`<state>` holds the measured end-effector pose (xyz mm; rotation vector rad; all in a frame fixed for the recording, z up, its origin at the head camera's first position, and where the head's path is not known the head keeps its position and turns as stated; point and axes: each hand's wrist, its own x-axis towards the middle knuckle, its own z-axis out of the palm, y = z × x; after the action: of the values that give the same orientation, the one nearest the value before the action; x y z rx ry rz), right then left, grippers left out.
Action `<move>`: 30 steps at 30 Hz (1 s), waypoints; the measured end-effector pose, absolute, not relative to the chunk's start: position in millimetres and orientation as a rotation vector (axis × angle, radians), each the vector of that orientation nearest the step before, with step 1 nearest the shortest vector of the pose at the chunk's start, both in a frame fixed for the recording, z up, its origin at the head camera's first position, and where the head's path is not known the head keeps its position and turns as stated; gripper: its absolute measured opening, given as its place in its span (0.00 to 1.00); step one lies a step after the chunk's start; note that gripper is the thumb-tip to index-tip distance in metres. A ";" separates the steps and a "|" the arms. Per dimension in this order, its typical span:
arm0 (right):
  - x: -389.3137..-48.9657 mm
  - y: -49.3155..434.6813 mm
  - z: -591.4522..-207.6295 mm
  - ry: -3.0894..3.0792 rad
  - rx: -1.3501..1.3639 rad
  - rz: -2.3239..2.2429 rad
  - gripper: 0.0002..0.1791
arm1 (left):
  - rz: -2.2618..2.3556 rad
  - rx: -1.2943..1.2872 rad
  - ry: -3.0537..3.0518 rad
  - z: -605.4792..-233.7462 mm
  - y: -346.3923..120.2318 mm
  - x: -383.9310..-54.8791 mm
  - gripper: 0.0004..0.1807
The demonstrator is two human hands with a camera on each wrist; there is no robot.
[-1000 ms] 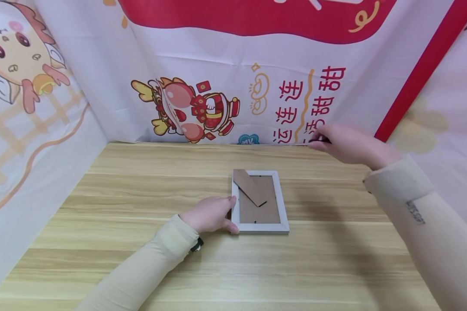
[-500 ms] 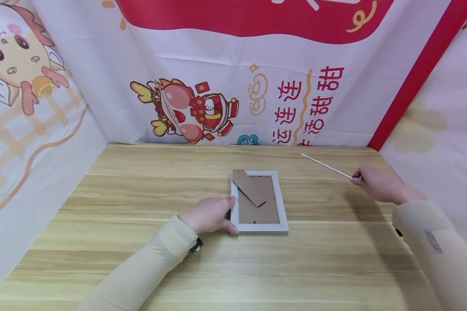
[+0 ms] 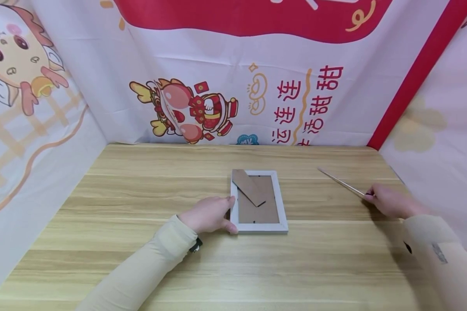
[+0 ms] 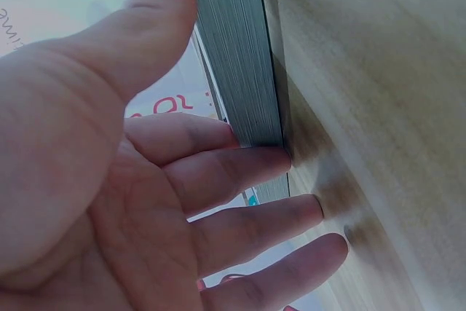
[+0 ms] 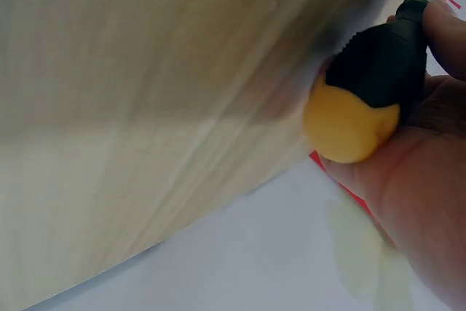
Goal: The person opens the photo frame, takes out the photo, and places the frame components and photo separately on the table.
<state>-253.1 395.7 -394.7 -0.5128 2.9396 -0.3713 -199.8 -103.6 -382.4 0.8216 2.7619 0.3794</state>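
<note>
A light grey picture frame (image 3: 281, 203) lies back side up on the table, showing its brown backing board (image 3: 264, 214) and slanted stand leg (image 3: 249, 186). My left hand (image 3: 207, 214) touches the frame's left side, thumb by the near corner. In the left wrist view the fingers of that hand (image 4: 145, 172) extend fairly straight along the frame's edge (image 4: 240, 56). At the table's right, my right hand (image 3: 391, 202) grips a screwdriver (image 3: 344, 185), its thin shaft pointing left and away. The black and yellow handle (image 5: 375, 71) sits in the fingers in the right wrist view.
Pale wood grain covers the table (image 3: 159, 172). Printed white and red cloth (image 3: 218, 52) hangs along its back edge, with more cloth at the left (image 3: 43, 142) and right (image 3: 432, 142) sides.
My right hand has come down and to the right with the screwdriver, from beyond the frame to low over the table's right side. The left hand and frame have stayed put.
</note>
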 end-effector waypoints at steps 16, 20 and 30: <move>-257.1 394.3 -392.5 2.917 -0.480 -0.393 0.16 | 0.366 0.802 2.763 -383.1 -104.3 -200.5 0.52; -260.1 375.5 -376.1 2.941 -0.471 -0.422 0.23 | 0.363 0.809 2.769 -384.7 -105.0 -201.2 0.51; -269.5 277.0 -359.3 2.910 -0.581 -0.670 0.23 | 0.401 0.849 2.759 -382.5 -105.4 -199.0 0.50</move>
<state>-269.5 277.0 -359.3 -0.5811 2.9099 -0.6698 -199.0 -105.4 -382.5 0.8493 2.7593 0.4008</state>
